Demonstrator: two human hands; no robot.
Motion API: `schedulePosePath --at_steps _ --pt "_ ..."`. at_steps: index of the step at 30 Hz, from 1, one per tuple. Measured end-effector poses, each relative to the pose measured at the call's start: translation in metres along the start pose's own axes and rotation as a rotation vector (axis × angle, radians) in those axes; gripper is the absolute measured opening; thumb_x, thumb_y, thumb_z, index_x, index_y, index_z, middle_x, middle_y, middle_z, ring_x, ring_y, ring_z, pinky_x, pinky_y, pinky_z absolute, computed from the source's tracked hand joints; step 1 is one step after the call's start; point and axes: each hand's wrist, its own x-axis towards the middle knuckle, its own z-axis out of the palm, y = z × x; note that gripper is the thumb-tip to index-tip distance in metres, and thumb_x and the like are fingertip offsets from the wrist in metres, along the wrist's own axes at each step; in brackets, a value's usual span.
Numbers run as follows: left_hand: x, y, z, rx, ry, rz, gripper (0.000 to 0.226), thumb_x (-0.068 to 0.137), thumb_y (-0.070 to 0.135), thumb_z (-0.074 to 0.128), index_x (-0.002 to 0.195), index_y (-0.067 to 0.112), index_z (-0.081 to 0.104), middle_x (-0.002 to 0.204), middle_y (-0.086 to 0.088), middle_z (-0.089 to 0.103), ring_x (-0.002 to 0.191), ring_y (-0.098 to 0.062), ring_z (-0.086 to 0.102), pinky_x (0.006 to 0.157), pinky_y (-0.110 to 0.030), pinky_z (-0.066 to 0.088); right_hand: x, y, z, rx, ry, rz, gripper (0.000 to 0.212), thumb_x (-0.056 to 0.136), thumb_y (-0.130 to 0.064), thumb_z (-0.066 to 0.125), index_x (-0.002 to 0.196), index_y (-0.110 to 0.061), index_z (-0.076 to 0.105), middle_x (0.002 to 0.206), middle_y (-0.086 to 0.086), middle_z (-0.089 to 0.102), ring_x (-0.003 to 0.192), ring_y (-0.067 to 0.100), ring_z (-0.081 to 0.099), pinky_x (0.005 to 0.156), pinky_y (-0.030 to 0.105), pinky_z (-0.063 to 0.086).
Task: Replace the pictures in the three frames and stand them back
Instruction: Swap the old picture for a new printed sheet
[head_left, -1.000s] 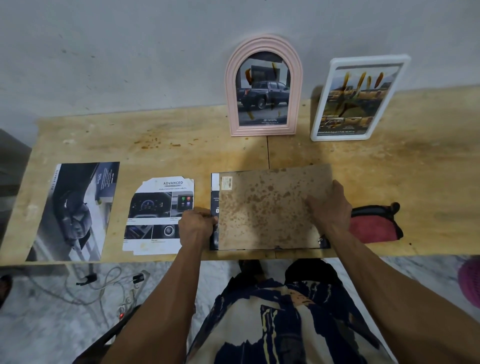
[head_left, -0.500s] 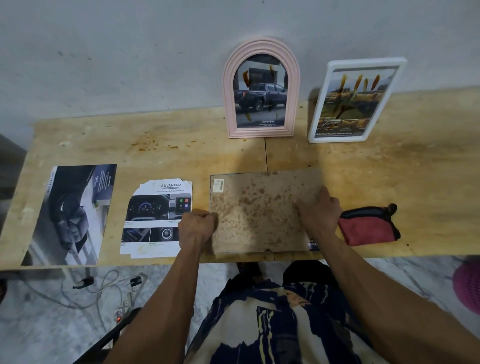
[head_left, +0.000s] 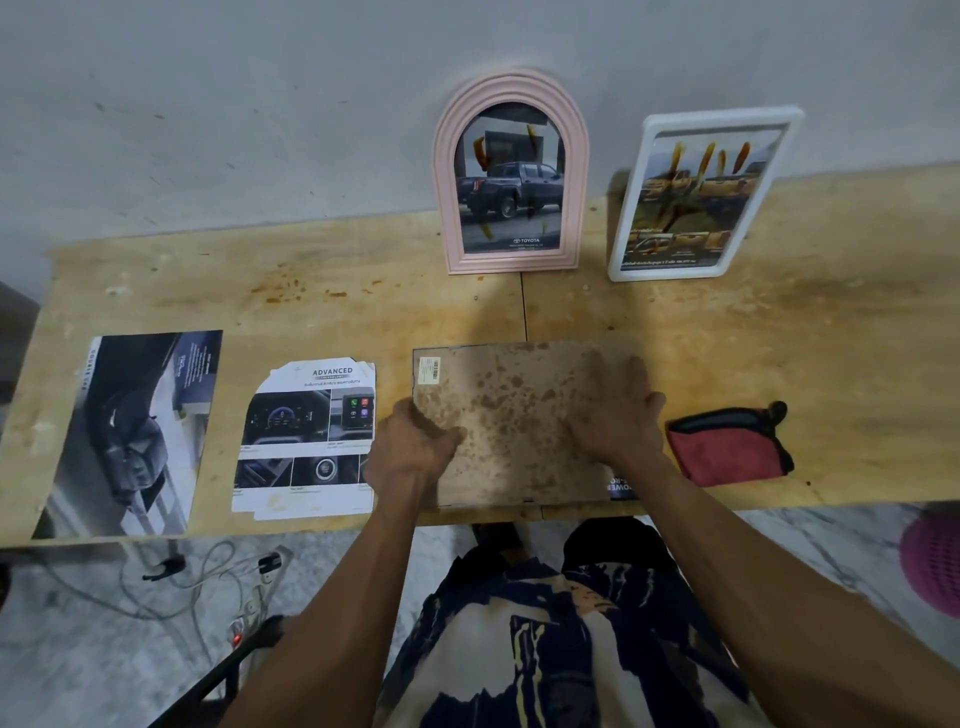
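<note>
While the third frame (head_left: 519, 421) lies face down at the near edge of the tabletop (head_left: 779, 332), only its stained brown backing board shows, with a small barcode sticker at the far left corner. Judging by look: a thin pressed-fibre board, stiff but light, likely to flex or slide if pushed off-centre. A dark rim peeks along the left and near edges, so board sits in or on the frame; whether fully seated, cannot tell. A corner of printed paper (head_left: 621, 488) pokes out at the near right, under the wrist. If glass is underneath, it is fragile; best taken by the two short edges, lifted level, no pressing in the middle.

Left hand (head_left: 415, 447): at the left edge of the board, fingers curled at that edge, knuckles up; appears to grip the rim, though motion blur makes this uncertain. Right hand (head_left: 615, 415): palm down on the right part of the board, fingers spread fairly flat and pressing, blurred. Both forearms reach straight in from below.

Pink arched frame (head_left: 511, 176) and white frame (head_left: 704, 195) stand upright at the wall, each with a truck picture. Two loose prints, dark car print (head_left: 130, 431) and "ADVANCED" sheet (head_left: 306, 436), lie flat to the left. Red cloth (head_left: 727, 447) lies just beside the right hand.
</note>
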Motion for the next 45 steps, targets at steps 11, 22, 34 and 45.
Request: schedulePosePath --at_steps 11,22,34,45 --pt "-0.004 0.014 0.007 0.102 -0.016 -0.024 0.110 0.056 0.076 0.078 0.141 0.021 0.035 0.136 -0.013 0.049 0.123 -0.038 0.052 0.091 -0.052 0.046 0.012 -0.001 -0.002 -0.163 -0.126 -0.094 0.109 0.061 -0.088 0.056 0.148 -0.038 0.013 0.158 0.005 -0.007 0.137 0.049 0.013 0.105 0.059 0.025" --pt "-0.004 0.014 0.012 0.154 0.015 0.017 0.111 0.062 0.077 0.074 0.142 0.014 0.030 0.136 -0.018 0.047 0.125 -0.042 0.049 0.090 -0.053 0.046 0.012 0.003 0.011 -0.288 -0.068 -0.111 0.110 0.061 -0.092 0.049 0.147 -0.040 0.004 0.156 0.003 -0.007 0.133 0.048 0.021 0.088 0.054 0.043" --pt "-0.023 0.010 0.025 0.279 -0.106 0.129 0.151 0.033 0.069 0.089 0.148 0.030 0.000 0.135 -0.011 0.025 0.126 -0.037 0.028 0.085 -0.053 0.048 -0.029 0.045 0.005 -0.240 -0.093 -0.292 0.108 0.068 -0.054 0.082 0.151 -0.044 0.013 0.161 -0.004 -0.009 0.139 0.038 0.007 0.108 0.049 0.040" --pt "-0.021 0.009 0.029 0.300 -0.112 0.103 0.155 0.038 0.071 0.089 0.153 0.033 -0.009 0.145 -0.012 0.017 0.133 -0.039 0.021 0.090 -0.058 0.046 -0.027 0.045 0.006 -0.338 -0.136 -0.262 0.114 0.070 -0.077 0.062 0.155 -0.037 -0.001 0.164 0.001 -0.009 0.146 0.040 -0.001 0.119 0.047 0.019"
